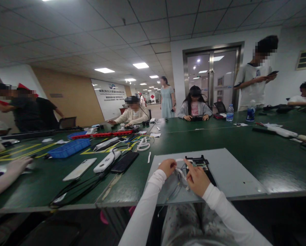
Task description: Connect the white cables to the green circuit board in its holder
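Note:
My left hand (167, 167) is closed in a pinch on a thin pale strip (180, 160) that runs toward a small black device with an exposed circuit board (198, 163). My right hand (197, 177) rests beside that device, index finger stretched to its near-left corner, the other fingers curled. Thin wires (178, 182) loop between the two hands. All of this sits on a grey mat (232, 174) at the near edge of the green table (258, 143). Both arms wear white sleeves.
A phone (80, 169), a white power bank (107, 161), a dark phone (124, 161) and cables lie to the left, with a blue tray (69, 148) behind. A neighbour's hand (16, 165) rests far left. Several people sit or stand around the table; bottles (230, 113) stand far back.

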`<act>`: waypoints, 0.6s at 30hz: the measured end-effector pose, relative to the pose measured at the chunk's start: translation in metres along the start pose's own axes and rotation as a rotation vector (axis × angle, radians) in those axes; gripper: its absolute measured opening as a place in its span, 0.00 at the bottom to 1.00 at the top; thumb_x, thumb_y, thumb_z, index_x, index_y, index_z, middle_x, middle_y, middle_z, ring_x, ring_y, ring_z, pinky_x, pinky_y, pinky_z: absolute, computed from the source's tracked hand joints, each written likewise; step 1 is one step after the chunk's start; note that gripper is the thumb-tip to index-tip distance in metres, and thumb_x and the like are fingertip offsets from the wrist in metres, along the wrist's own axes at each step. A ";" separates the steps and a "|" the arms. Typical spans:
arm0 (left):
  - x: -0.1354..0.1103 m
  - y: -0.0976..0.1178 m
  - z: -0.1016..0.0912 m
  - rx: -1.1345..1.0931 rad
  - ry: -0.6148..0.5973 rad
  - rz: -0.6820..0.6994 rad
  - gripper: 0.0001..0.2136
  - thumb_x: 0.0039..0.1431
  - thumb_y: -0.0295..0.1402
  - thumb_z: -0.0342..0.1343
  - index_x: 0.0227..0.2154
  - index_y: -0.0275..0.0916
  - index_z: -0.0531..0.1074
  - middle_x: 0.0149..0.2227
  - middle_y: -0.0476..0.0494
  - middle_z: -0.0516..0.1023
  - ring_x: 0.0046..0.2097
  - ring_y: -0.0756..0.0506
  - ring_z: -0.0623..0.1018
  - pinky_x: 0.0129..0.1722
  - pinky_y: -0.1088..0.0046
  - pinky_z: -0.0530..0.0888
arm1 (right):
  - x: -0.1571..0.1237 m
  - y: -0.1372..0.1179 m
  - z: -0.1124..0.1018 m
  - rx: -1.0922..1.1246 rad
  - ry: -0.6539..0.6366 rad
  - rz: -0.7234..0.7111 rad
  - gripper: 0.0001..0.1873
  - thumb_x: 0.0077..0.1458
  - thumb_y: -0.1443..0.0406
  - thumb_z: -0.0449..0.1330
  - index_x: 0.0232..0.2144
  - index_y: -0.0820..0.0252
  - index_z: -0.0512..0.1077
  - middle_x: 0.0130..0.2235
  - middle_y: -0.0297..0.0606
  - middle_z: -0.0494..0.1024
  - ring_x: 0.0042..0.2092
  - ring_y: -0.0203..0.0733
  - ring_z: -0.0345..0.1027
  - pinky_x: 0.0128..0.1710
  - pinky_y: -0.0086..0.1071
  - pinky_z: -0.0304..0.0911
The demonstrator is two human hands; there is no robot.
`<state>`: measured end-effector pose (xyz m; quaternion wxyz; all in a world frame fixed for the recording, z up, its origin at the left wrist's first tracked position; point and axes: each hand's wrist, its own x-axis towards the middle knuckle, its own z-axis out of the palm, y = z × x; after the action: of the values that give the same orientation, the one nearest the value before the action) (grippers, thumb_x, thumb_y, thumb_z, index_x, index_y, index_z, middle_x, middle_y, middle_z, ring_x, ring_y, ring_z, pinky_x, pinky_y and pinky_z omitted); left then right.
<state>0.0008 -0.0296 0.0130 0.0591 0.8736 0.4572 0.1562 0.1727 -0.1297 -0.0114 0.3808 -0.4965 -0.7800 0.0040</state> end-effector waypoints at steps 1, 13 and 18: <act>0.000 0.000 0.000 -0.003 0.002 0.000 0.07 0.48 0.26 0.50 0.30 0.36 0.70 0.29 0.47 0.72 0.32 0.50 0.70 0.34 0.77 0.65 | 0.000 0.000 0.000 0.008 0.001 -0.003 0.37 0.43 0.74 0.47 0.58 0.65 0.44 0.27 0.34 0.72 0.33 0.39 0.61 0.40 0.35 0.52; 0.000 -0.002 0.002 0.021 0.007 0.002 0.06 0.48 0.27 0.50 0.30 0.36 0.70 0.29 0.47 0.72 0.31 0.50 0.70 0.33 0.77 0.65 | 0.000 -0.001 -0.001 0.018 -0.042 -0.021 0.38 0.42 0.74 0.47 0.58 0.65 0.42 0.28 0.34 0.72 0.34 0.40 0.61 0.40 0.35 0.52; 0.000 -0.002 0.002 0.007 0.011 0.007 0.07 0.47 0.27 0.50 0.30 0.36 0.70 0.28 0.47 0.71 0.31 0.50 0.70 0.33 0.77 0.65 | 0.001 -0.002 -0.001 0.025 -0.056 -0.006 0.38 0.43 0.74 0.47 0.58 0.66 0.42 0.28 0.35 0.72 0.34 0.39 0.62 0.40 0.35 0.52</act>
<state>-0.0002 -0.0279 0.0107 0.0532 0.8745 0.4550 0.1594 0.1715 -0.1302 -0.0097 0.3649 -0.4890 -0.7918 0.0265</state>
